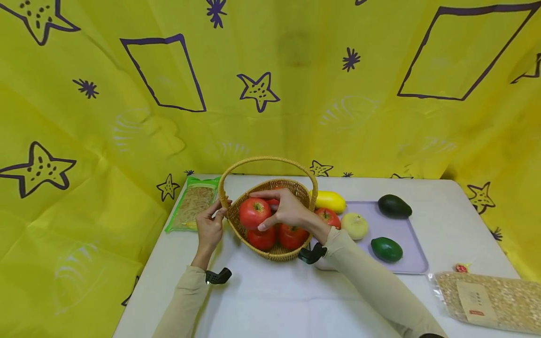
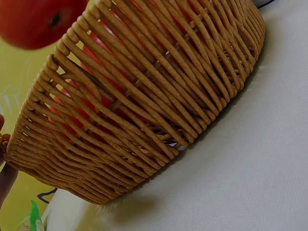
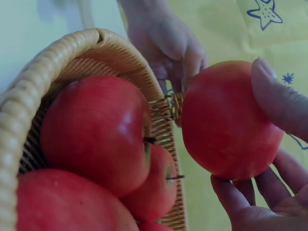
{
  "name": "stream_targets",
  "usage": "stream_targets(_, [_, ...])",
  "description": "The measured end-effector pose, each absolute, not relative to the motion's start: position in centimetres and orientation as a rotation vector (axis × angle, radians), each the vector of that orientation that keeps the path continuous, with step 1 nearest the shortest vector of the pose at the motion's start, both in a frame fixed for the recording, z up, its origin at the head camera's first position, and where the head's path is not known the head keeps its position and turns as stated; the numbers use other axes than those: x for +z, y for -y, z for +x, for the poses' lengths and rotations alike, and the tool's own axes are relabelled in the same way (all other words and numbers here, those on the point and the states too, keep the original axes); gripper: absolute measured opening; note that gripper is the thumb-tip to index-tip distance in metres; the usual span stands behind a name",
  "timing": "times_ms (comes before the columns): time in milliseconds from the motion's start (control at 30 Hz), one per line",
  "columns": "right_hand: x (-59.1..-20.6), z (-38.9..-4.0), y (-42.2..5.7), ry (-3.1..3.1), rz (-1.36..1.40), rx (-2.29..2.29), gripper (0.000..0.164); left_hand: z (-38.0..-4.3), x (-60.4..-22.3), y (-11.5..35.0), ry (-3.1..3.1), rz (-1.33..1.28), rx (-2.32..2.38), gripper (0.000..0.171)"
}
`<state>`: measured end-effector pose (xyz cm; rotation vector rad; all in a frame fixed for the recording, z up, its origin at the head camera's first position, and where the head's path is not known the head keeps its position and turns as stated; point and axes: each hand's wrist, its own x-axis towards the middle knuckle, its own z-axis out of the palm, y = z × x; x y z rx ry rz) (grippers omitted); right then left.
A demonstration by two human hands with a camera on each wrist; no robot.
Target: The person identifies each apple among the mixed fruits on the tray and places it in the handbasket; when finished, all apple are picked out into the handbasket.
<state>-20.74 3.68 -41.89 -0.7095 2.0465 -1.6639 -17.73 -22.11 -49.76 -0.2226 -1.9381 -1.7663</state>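
A red apple [image 1: 255,213] is pinched between the thumb and fingers of my right hand [image 1: 287,209], over the left part of a wicker basket [image 1: 279,256]. In the right wrist view this apple [image 3: 231,122] is raised beside the basket's rim [image 3: 110,38]. Several more red apples [image 3: 98,144] lie inside the basket. My left hand [image 1: 210,228] grips the basket at its left end, by the foot of the tall handle [image 1: 267,158]. The left wrist view shows the woven side [image 2: 144,96] close up, with that hand mostly out of frame.
Right of the basket, a lilac tray [image 1: 412,253] holds a red apple [image 1: 328,217], a pale round fruit [image 1: 354,226], a green fruit [image 1: 386,249] and a dark avocado [image 1: 394,206]. A yellow fruit [image 1: 331,202] lies behind. Bagged grain [image 1: 494,300] and a green-edged packet [image 1: 192,206] flank them.
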Motion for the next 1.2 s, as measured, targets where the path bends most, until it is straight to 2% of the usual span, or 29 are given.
stream_targets(500, [-43.1, -21.8, -1.6, -2.097, -0.687, -1.571, 0.083, -17.8, -50.1, 21.8, 1.939, -0.197, -1.774, 0.031])
stream_targets(933, [-43.4, -22.9, 0.1, -2.301, -0.864, -1.338, 0.082, -17.9, -49.9, 21.9, 1.933, -0.191, -1.791, 0.03])
stream_targets(1200, [-43.4, -23.4, 0.7, -2.37, -0.864, -1.23, 0.084, -17.8, -49.8, 22.0, 1.93, -0.209, -1.774, 0.028])
